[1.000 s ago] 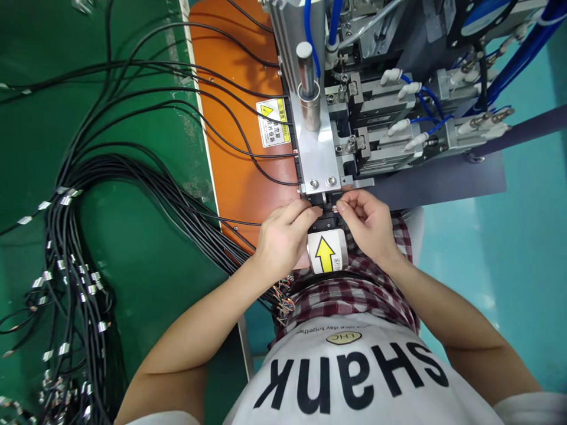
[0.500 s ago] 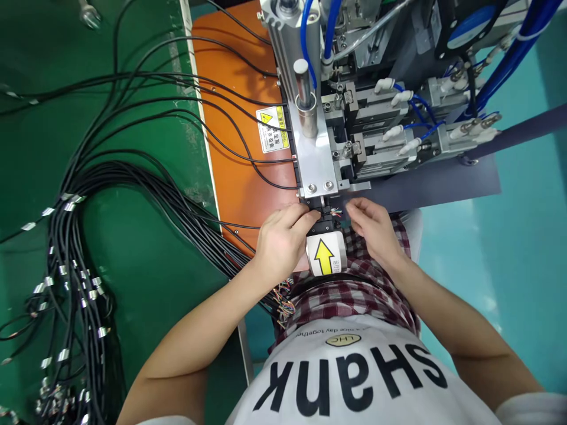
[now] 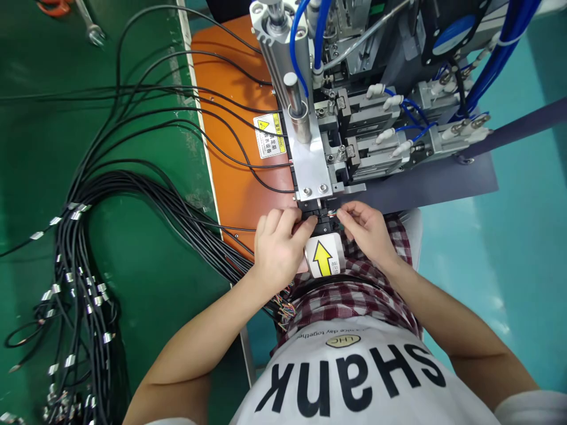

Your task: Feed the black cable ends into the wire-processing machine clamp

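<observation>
Left hand is curled closed, fingertips pressed at the black fixture block; what they pinch cannot be made out. Right hand is closed, fingertips pinching the coloured wire ends at the block's right edge, just under the metal press plate. Yellow-arrow label sits between both hands. Black cable bundle lies on the green tabletop, well apart.
</observation>
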The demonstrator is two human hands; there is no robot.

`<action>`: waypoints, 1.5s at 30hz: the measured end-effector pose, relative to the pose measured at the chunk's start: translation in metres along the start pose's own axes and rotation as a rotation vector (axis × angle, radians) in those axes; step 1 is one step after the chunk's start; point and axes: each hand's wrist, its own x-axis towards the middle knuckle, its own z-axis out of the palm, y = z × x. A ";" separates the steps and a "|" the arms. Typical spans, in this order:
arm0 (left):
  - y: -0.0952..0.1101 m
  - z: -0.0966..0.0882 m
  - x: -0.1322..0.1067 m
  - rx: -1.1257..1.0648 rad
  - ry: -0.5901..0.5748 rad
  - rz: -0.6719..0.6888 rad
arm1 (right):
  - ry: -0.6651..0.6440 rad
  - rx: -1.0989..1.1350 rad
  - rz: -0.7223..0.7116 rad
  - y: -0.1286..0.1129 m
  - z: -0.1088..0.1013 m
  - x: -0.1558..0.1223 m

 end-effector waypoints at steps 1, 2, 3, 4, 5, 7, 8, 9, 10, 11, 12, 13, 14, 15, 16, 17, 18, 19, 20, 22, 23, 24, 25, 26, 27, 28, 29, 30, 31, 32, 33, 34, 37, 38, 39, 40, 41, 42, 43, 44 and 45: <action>0.001 0.000 -0.001 -0.001 0.006 0.003 | 0.023 -0.021 -0.036 0.000 0.000 -0.002; 0.001 0.001 -0.002 -0.020 0.006 0.003 | 0.035 -0.054 -0.073 0.000 0.000 -0.005; 0.001 0.001 -0.003 -0.046 0.000 0.001 | 0.037 -0.097 -0.109 0.000 0.000 -0.007; 0.001 0.002 -0.003 -0.070 -0.006 -0.008 | 0.033 -0.143 -0.143 0.000 0.000 -0.009; 0.001 0.002 -0.003 -0.085 -0.011 -0.020 | 0.031 -0.186 -0.175 0.000 0.000 -0.011; 0.000 0.003 -0.002 -0.106 -0.030 -0.035 | 0.048 -0.246 -0.234 0.000 0.000 -0.013; -0.001 0.003 -0.001 -0.117 -0.038 -0.038 | 0.057 -0.254 -0.252 0.000 -0.001 -0.013; -0.001 0.002 -0.001 -0.128 -0.044 -0.038 | 0.061 -0.242 -0.252 0.000 -0.001 -0.013; -0.001 0.000 -0.001 -0.137 -0.046 -0.038 | 0.055 -0.211 -0.227 -0.001 -0.001 -0.012; 0.000 -0.003 0.000 -0.145 -0.049 -0.036 | 0.043 -0.169 -0.190 -0.003 -0.001 -0.011; 0.002 -0.006 0.000 -0.152 -0.050 -0.036 | 0.032 -0.118 -0.151 -0.006 -0.001 -0.010; 0.003 -0.009 0.000 -0.158 -0.053 -0.045 | 0.022 -0.060 -0.115 -0.009 0.001 -0.009; 0.005 -0.012 0.000 -0.170 -0.064 -0.054 | 0.023 -0.045 -0.136 -0.013 0.002 -0.007; 0.007 -0.015 0.000 -0.183 -0.066 -0.081 | 0.026 -0.046 -0.176 -0.016 0.004 -0.006; 0.008 -0.016 0.000 -0.191 -0.067 -0.124 | 0.020 -0.039 -0.202 -0.019 0.007 -0.004; 0.009 -0.017 0.000 -0.193 -0.062 -0.144 | 0.002 -0.014 -0.180 -0.022 0.008 -0.003; 0.009 -0.018 0.000 -0.193 -0.056 -0.158 | -0.029 -0.006 -0.155 -0.025 0.010 -0.003; 0.009 -0.018 0.000 -0.192 -0.049 -0.170 | -0.057 -0.019 -0.137 -0.028 0.009 -0.005; 0.009 -0.018 -0.001 -0.196 -0.042 -0.179 | -0.073 -0.041 -0.131 -0.031 0.008 -0.008; 0.010 -0.019 -0.003 -0.214 -0.033 -0.194 | -0.096 -0.102 -0.160 -0.046 -0.002 -0.020; 0.010 -0.019 -0.004 -0.227 -0.033 -0.201 | -0.108 -0.130 -0.184 -0.059 -0.010 -0.028; 0.010 -0.020 -0.006 -0.240 -0.037 -0.204 | -0.124 -0.164 -0.217 -0.078 -0.019 -0.034; 0.010 -0.020 -0.007 -0.252 -0.040 -0.207 | -0.136 -0.193 -0.253 -0.102 -0.028 -0.039; 0.011 -0.021 -0.008 -0.262 -0.042 -0.210 | -0.150 -0.218 -0.283 -0.131 -0.036 -0.040; 0.011 -0.021 -0.008 -0.270 -0.042 -0.212 | -0.102 -0.264 -0.356 -0.164 -0.044 -0.037; 0.011 -0.022 -0.009 -0.278 -0.041 -0.212 | -0.005 -0.275 -0.474 -0.200 -0.049 -0.029; 0.011 -0.022 -0.010 -0.286 -0.038 -0.212 | 0.134 -0.250 -0.619 -0.236 -0.052 -0.017; 0.011 -0.022 -0.010 -0.291 -0.034 -0.213 | 0.229 -0.215 -0.737 -0.270 -0.052 -0.001; 0.012 -0.022 -0.011 -0.296 -0.031 -0.214 | 0.272 -0.174 -0.819 -0.300 -0.050 0.017; 0.012 -0.022 -0.012 -0.301 -0.030 -0.213 | 0.252 -0.157 -0.844 -0.325 -0.046 0.035; 0.012 -0.022 -0.012 -0.305 -0.024 -0.212 | 0.209 -0.162 -0.862 -0.344 -0.040 0.052; 0.012 -0.022 -0.013 -0.307 -0.017 -0.209 | 0.158 -0.164 -0.882 -0.357 -0.034 0.066; 0.011 -0.020 -0.014 -0.312 0.008 -0.188 | 0.033 -0.086 -0.896 -0.367 -0.016 0.088; 0.011 -0.020 -0.014 -0.312 0.013 -0.182 | 0.005 -0.055 -0.901 -0.364 -0.012 0.089; 0.011 -0.020 -0.014 -0.312 0.014 -0.177 | -0.015 -0.029 -0.909 -0.360 -0.010 0.087; 0.010 -0.020 -0.014 -0.312 0.014 -0.173 | -0.028 -0.008 -0.917 -0.356 -0.008 0.083; 0.010 -0.020 -0.014 -0.311 0.015 -0.169 | -0.037 0.006 -0.923 -0.352 -0.006 0.079; 0.010 -0.020 -0.014 -0.309 0.016 -0.166 | -0.042 0.015 -0.926 -0.349 -0.005 0.075; 0.010 -0.020 -0.014 -0.305 0.018 -0.161 | -0.046 0.019 -0.931 -0.346 -0.004 0.071; 0.009 -0.021 -0.015 -0.301 0.019 -0.154 | -0.050 0.019 -0.937 -0.343 -0.002 0.067; 0.009 -0.021 -0.015 -0.299 0.020 -0.146 | -0.053 0.017 -0.945 -0.340 -0.001 0.064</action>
